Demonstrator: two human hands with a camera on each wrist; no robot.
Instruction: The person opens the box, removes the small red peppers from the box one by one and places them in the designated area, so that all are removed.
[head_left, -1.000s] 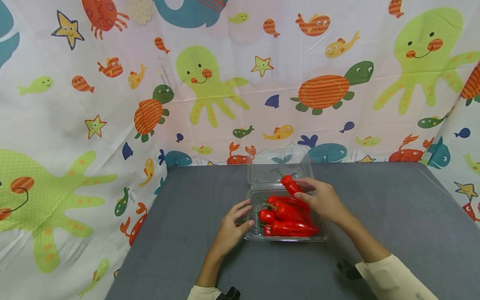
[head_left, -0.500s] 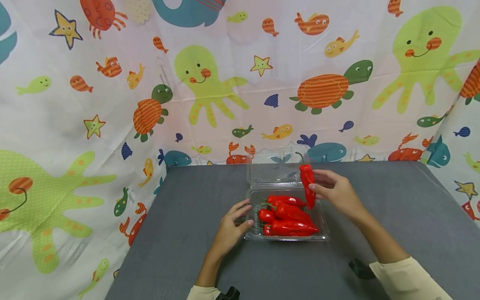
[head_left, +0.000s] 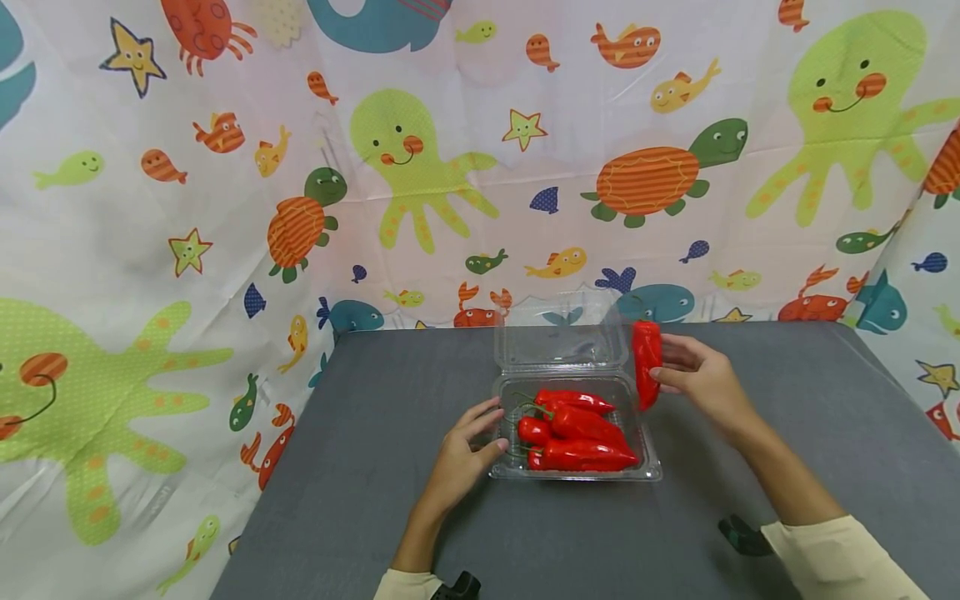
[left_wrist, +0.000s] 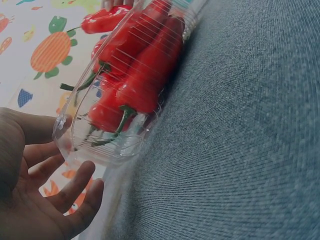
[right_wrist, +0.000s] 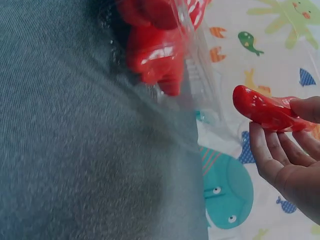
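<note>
A glossy red pepper [head_left: 647,365] stands roughly upright in the grip of my right hand [head_left: 708,379], held between thumb and fingers just past the right side of a clear plastic clamshell box [head_left: 647,468]. In the right wrist view the held pepper [right_wrist: 265,109] is pinched with its blunt end pointing away from the palm. Several more red peppers [head_left: 581,425] with green stems lie inside the box. My left hand [head_left: 457,458] rests at the box's left side, fingers spread and loosely bent. A digit touches the clear rim [left_wrist: 62,125] in the left wrist view.
The hinged clear lid [head_left: 558,346] stands raised behind the box, near the back edge of the grey table [head_left: 390,400]. A white curtain [head_left: 465,75] printed with sea animals hangs behind and along both sides.
My right hand has lifted a pepper from above the box and carried it right, turning it from slanted to upright, its stem no longer visible. My left hand has stayed in place.
</note>
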